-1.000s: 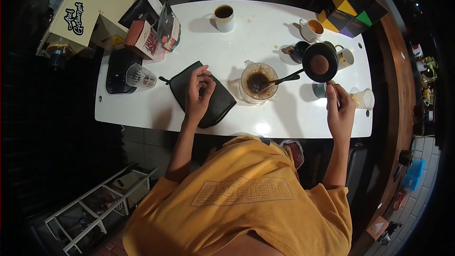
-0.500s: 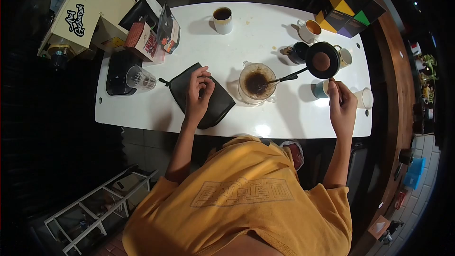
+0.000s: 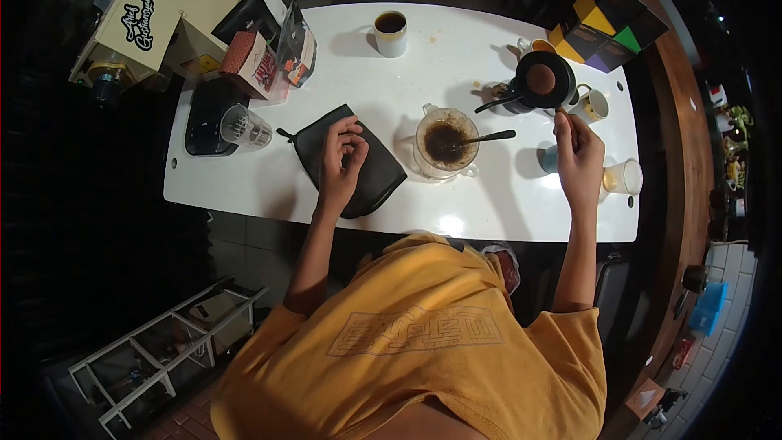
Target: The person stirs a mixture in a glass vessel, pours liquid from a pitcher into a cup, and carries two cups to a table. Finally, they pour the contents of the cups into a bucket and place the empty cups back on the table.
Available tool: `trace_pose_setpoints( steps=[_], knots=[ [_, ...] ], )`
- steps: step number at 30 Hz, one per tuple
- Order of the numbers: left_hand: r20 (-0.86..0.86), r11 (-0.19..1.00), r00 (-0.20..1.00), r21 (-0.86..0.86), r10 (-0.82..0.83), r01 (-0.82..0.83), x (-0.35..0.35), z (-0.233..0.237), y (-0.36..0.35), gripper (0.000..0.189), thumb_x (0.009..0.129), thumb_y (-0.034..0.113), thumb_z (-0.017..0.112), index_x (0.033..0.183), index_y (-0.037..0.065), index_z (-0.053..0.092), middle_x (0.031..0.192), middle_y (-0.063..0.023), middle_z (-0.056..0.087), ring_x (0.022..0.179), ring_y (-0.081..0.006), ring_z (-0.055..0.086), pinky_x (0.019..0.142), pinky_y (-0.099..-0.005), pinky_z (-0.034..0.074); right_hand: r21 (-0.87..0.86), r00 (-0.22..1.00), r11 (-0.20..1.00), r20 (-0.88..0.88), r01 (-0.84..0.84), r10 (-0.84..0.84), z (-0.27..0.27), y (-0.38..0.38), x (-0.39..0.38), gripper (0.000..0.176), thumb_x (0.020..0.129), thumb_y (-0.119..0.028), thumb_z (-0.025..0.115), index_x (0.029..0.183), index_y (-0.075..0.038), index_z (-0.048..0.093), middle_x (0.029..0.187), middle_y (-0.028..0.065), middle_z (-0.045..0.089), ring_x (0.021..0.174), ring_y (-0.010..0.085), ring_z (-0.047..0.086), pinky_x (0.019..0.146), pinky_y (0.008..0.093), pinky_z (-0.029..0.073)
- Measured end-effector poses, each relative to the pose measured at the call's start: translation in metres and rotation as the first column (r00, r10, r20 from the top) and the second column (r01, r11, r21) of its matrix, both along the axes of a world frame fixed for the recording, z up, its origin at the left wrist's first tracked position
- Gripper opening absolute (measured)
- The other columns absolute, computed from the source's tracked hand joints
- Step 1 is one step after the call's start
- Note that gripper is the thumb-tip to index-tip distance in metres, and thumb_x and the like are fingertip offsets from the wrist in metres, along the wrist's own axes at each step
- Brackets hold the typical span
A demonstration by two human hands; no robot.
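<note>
Right hand (image 3: 580, 151) grips a gooseneck kettle (image 3: 562, 94); left hand (image 3: 342, 155), half-open, hovers over a pouch (image 3: 376, 182); between them, a dripper (image 3: 422, 145) holds wet coffee (image 3: 444, 143).

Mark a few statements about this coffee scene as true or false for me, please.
1. The right hand holds the black kettle. True.
2. The spoon lies flat on the table. False: it rests in the glass coffee dripper, its handle sticking out over the rim.
3. The white mug near the table's far edge holds a dark drink. True.
4. The left hand is lifting that mug. False: it is over the black pouch, with nothing visible in its grip.
5. The kettle's spout points to the right. False: it points left, towards the dripper's side of the table.
</note>
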State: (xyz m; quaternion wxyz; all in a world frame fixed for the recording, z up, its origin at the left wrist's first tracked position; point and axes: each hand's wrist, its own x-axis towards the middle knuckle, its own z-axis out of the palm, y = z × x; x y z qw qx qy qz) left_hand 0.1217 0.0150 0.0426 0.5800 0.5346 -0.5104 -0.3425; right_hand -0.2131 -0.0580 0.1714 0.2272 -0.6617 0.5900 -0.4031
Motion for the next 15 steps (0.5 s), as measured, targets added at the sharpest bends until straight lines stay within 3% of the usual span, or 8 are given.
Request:
trace_pose_setpoints(
  steps=[2,15],
  knots=[
    [-0.002,1.000,1.000,0.002,0.004,-0.004,0.000,0.001,0.001,0.046,0.094,0.028,0.064,0.130,0.004,0.049,0.111,-0.0066,0.055,0.093,-0.0104,0.055,0.080,-0.0244,0.043,-0.063,1.000,0.998,0.022,-0.011,0.012,-0.003,-0.005,0.004,0.032,0.097,-0.022,0.057,0.098,0.010,0.065,0.060,-0.0001,0.044,0.057,0.0053,0.034,0.050,0.0250,0.028],
    [-0.023,1.000,0.999,0.014,0.028,-0.027,-0.002,-0.001,0.009,0.045,0.095,0.027,0.063,0.131,0.005,0.048,0.113,-0.0066,0.054,0.092,-0.0104,0.055,0.080,-0.0246,0.043,-0.050,0.994,0.994,0.035,-0.100,0.101,-0.006,-0.015,0.018,0.032,0.096,-0.022,0.058,0.097,0.009,0.066,0.058,0.0015,0.041,0.057,0.0062,0.032,0.050,0.0259,0.027]
  ],
)
